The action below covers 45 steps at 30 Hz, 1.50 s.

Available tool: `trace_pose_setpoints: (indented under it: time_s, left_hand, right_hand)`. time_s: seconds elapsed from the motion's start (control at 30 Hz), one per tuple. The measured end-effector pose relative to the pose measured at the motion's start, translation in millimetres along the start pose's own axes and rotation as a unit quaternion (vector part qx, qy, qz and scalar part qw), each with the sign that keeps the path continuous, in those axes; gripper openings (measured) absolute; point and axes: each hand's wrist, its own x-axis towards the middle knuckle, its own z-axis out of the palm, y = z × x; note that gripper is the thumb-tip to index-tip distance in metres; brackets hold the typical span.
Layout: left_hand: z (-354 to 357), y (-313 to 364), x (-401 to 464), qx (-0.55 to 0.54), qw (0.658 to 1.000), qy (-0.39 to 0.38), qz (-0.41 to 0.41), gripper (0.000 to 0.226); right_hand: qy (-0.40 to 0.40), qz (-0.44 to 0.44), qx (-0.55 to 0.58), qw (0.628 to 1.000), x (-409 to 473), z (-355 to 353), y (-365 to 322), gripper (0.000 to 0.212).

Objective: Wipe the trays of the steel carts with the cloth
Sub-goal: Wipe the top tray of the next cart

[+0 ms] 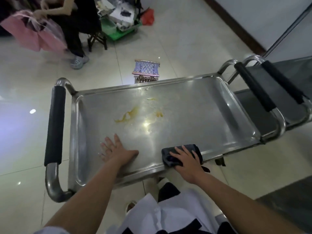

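A steel cart's top tray (pixel 194 105) fills the middle of the view. Yellow smears (pixel 128 114) and crumbs lie near its centre and far rim. My left hand (pixel 116 150) lies flat on the tray's near left part, fingers spread. My right hand (pixel 185 159) presses on a dark folded cloth (pixel 168 155) at the tray's near rim, fingers straight over it. The cloth sits well to the right of the smears.
A second steel cart (pixel 283 92) stands against the right end, black-padded handles (pixel 255 85) side by side. Another padded handle (pixel 54 125) is at the left end. A small woven stool (pixel 146 68) stands beyond the tray. A seated person (pixel 70 22) and a green crate (pixel 118 29) are farther back.
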Motion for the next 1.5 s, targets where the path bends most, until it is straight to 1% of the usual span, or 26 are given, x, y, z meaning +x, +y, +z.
trace_pose_setpoints:
  time_s: [0.1,0.2,0.23,0.3,0.33,0.4,0.43,0.47,0.57,0.6,0.67,0.73,0.8,0.83,0.9,1.0,1.07,1.13,1.2,1.37,1.5]
  left_hand:
    - [-5,-4,-7,0.007,1.0,-0.017,0.011,0.131]
    - [-7,-7,-10,0.012,1.0,-0.02,0.021,0.132]
    - [-8,-7,-10,0.01,0.999,-0.022,0.023,0.132]
    - [-8,-7,-10,0.011,0.999,-0.023,0.026,0.131]
    - [-7,-7,-10,0.014,0.999,-0.021,0.026,0.131]
    - [-6,-7,-10,0.013,0.999,-0.021,0.032,0.13]
    - [-6,-7,-10,0.011,0.999,-0.021,0.036,0.13]
    - [-4,-8,-9,0.012,0.999,-0.02,0.04,0.129]
    - [0,-11,-9,0.022,0.999,-0.018,0.046,0.127]
    - [1,-12,-9,0.026,0.999,-0.014,0.046,0.126]
    - [4,-13,-8,0.035,0.998,-0.005,0.042,0.125]
    - [4,-13,-5,0.035,0.999,-0.02,0.034,0.126]
    - [5,-12,1,0.033,0.999,-0.022,0.029,0.129]
    - [6,-12,4,0.032,0.999,-0.022,0.026,0.13]
    - [8,-13,9,0.03,0.999,-0.019,0.023,0.13]
    - [10,-14,12,0.037,0.999,-0.016,0.015,0.13]
    - [11,-14,13,0.042,0.999,-0.011,0.003,0.131]
    - [12,-14,13,0.037,0.999,-0.006,-0.005,0.131]
    - [12,-14,12,0.029,1.0,-0.003,-0.008,0.131]
    - [10,-12,11,0.022,1.0,0.002,-0.003,0.132]
    - [11,-12,7,0.012,1.0,0.012,0.003,0.131]
  right_hand:
    - [-0.03,-0.005,0.009,0.999,-10,1,-7,0.053]
    - [-0.046,0.021,0.038,0.998,-11,-4,-8,0.049]
    - [-0.042,0.04,0.054,0.997,-10,-8,-9,0.048]
    - [0.003,0.082,0.121,0.989,-6,-14,-10,0.043]
    - [0.03,0.109,0.171,0.979,-3,-18,-12,0.045]
    - [0.069,0.168,0.268,0.946,8,-26,-12,0.066]
    - [0.084,0.185,0.297,0.933,15,-30,-10,0.076]
    - [0.094,0.191,0.325,0.922,25,-35,-8,0.077]
    - [0.134,0.21,0.413,0.876,62,-59,-7,0.048]
    - [0.151,0.219,0.423,0.866,75,-68,-7,0.04]
    - [0.182,0.232,0.415,0.861,105,-85,-8,0.03]
    - [0.208,0.238,0.363,0.876,139,-102,-7,0.029]
    - [0.23,0.222,0.298,0.899,176,-122,-9,0.026]
    - [0.247,0.214,0.257,0.909,196,-131,-10,0.028]
    - [0.254,0.196,0.182,0.929,234,-149,-18,0.037]
    - [0.219,0.139,0.1,0.961,281,-158,-33,0.043]
    - [0.191,0.066,0.053,0.978,304,-155,-44,0.049]
    - [0.163,-0.008,0.033,0.986,315,-151,-55,0.054]
    - [0.144,-0.051,0.03,0.988,316,-146,-56,0.052]
    - [0.085,-0.092,0.04,0.991,291,-146,-41,0.048]
    - [0.072,-0.096,0.041,0.992,239,-121,-24,0.049]
